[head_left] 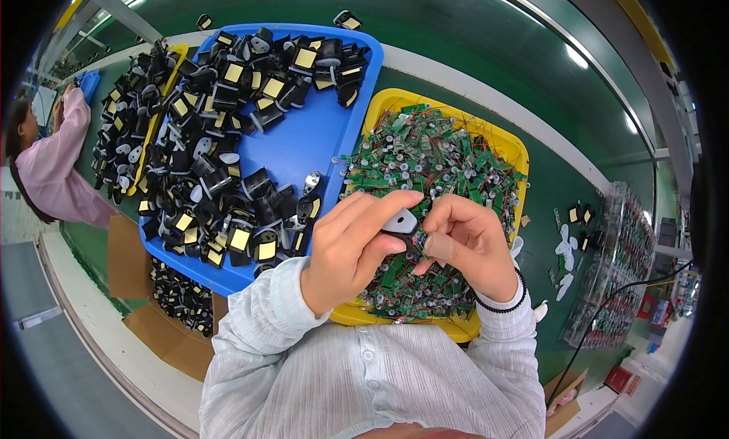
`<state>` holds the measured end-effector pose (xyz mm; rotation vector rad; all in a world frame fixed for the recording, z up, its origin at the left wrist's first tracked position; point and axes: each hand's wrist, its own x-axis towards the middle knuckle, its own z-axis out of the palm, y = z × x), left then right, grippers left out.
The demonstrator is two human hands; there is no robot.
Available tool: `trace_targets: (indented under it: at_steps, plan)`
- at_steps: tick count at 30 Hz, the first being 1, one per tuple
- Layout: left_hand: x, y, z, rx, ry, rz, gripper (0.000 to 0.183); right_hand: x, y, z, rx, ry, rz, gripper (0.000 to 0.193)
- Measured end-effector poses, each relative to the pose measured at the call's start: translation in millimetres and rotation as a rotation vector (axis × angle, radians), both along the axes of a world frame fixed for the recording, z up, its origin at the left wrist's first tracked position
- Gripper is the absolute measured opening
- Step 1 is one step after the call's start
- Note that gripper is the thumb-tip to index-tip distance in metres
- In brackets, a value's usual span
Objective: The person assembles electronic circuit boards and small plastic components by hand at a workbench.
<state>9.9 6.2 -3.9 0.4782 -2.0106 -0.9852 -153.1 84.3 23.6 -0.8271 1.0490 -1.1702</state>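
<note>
My left hand (343,245) is closed around a small black plastic housing with a grey oval face (400,222) and a dark hole in it. Close beside it, my right hand (477,241) has thumb and fingers pinched together at the housing's near right side; whatever lies between those fingertips is hidden. Both hands are above a yellow tray (522,156) heaped with small green circuit boards (425,146) with red wires and round whitish parts. To the left, a blue tray (292,139) holds many black housings (228,97), some showing pale yellow pads.
Beyond the blue tray, a yellow tray (152,139) holds more black housings. A cardboard box (171,336) of similar parts sits below. Clear plastic trays (607,279) with boards stand at right, near white oval pieces (566,245) and a black cable (600,325). A person in pink (57,158) works at far left.
</note>
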Motion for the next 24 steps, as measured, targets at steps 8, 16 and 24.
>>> trace_targets:
  at_steps: [8,16,24]
  plan:
    - [-6,-1,-10,0.214,0.054,-0.166,0.064,19,5,-1,-0.203,0.426,-0.242,0.007]
    - [-4,-1,-8,0.26,0.101,-0.182,0.057,25,6,4,-0.455,0.952,-0.26,0.011]
    - [2,-10,-4,0.07,-0.024,-0.184,0.052,19,9,-2,-0.174,0.365,-0.249,0.01]
